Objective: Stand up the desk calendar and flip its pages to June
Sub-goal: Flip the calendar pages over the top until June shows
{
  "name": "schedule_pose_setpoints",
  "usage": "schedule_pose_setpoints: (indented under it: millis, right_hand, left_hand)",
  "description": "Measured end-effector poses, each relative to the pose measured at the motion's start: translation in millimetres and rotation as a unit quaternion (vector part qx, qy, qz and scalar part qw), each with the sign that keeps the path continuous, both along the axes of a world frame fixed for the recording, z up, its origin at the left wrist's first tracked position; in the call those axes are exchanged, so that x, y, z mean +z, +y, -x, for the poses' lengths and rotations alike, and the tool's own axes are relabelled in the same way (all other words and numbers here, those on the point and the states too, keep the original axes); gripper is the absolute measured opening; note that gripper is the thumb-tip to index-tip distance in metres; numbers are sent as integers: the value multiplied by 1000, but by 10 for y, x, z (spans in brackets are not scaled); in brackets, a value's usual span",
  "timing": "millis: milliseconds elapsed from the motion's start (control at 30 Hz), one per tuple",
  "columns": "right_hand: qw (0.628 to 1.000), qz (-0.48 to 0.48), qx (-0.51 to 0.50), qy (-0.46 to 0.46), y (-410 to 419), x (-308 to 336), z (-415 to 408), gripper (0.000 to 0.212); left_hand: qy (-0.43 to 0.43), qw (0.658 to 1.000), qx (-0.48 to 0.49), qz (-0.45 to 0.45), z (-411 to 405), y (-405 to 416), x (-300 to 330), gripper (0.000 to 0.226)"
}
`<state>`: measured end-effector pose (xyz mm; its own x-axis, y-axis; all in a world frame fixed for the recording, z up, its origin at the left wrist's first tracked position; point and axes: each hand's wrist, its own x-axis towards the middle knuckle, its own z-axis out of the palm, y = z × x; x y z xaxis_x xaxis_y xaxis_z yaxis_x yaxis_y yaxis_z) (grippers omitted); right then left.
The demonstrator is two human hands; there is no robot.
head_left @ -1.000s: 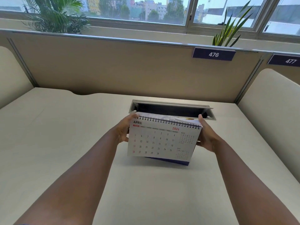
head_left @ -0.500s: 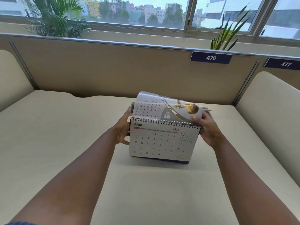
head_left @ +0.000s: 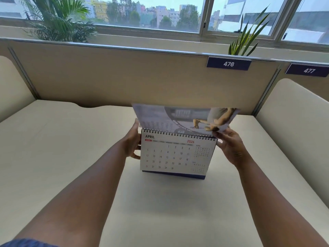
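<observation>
The desk calendar [head_left: 175, 155] stands upright on the cream desk [head_left: 53, 148], its spiral binding on top and the APRIL 2026 page facing me. A blurred printed page [head_left: 179, 118] is lifted above the spiral and arcs backward. My left hand [head_left: 131, 142] grips the calendar's upper left edge. My right hand [head_left: 229, 145] is at the upper right corner, with its fingertips pinching the lower right corner of the raised page.
A beige partition [head_left: 142, 77] with number plates 476 [head_left: 228, 64] and 477 [head_left: 308, 70] closes the back of the desk. Curved side panels [head_left: 293, 113] rise left and right. Potted plants [head_left: 58, 20] stand on the window ledge behind.
The calendar has gone from tilted in the air to standing on the desk. My right hand has raised a page higher over the spiral; April still faces me.
</observation>
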<state>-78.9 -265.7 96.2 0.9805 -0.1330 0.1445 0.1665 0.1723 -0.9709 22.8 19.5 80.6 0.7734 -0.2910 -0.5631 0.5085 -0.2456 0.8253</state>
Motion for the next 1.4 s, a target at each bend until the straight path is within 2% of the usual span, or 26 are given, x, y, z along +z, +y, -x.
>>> schedule_pose_setpoints:
  millis: [67, 100, 167, 200, 333, 467, 600, 733, 800, 833, 933, 1033, 1133, 1333, 1400]
  right_hand:
    - [1000, 6, 5, 20, 25, -5, 26, 8]
    - [1000, 16, -1, 25, 29, -9, 37, 13]
    - [999, 38, -2, 24, 19, -44, 54, 42]
    - [999, 41, 3, 25, 28, -37, 78, 50]
    - [997, 52, 10, 58, 31, -66, 128, 52]
    - [996, 0, 2, 84, -3, -178, 144, 56]
    - [995, -4, -13, 102, -70, -294, 107, 53]
    - [985, -86, -107, 105, -133, -341, 36, 40]
    - [976, -38, -143, 162, -145, -362, -3, 26]
    - [970, -2, -133, 206, -136, -386, -26, 25]
    - [948, 69, -50, 307, -94, -470, -83, 48]
    - [936, 115, 5, 334, -39, -525, -99, 53]
    - [927, 136, 14, 350, -38, -542, -94, 52]
    - [908, 161, 19, 386, -71, -462, -126, 84]
    - [909, 163, 15, 384, -58, -425, -132, 87]
  left_hand:
    - [-4, 1000, 12, -2, -9, 0, -17, 90]
    - [-3, 1000, 21, 0, -10, -2, -17, 88]
    - [0, 999, 36, -6, -13, -3, 0, 82]
    - [5, 999, 36, -8, -23, 0, 14, 81]
    - [72, 994, -1, 83, -15, 20, 53, 91]
    - [13, 999, 0, 31, -22, -8, 1, 85]
    - [-10, 1000, -10, 8, -22, -6, -29, 76]
    - [-33, 999, -17, -16, 11, -28, -26, 50]
    - [-36, 999, -26, -30, 18, -24, -20, 46]
    - [-35, 998, -29, -36, 14, -12, -19, 44]
    - [-43, 997, -35, -50, 3, -4, 0, 39]
    - [-56, 998, -10, -31, 0, -23, 6, 33]
    - [-59, 998, -2, -16, 0, -23, -8, 31]
    - [-61, 998, 6, -3, -8, -17, -19, 32]
    - [-61, 998, 12, 4, -6, -20, -34, 32]
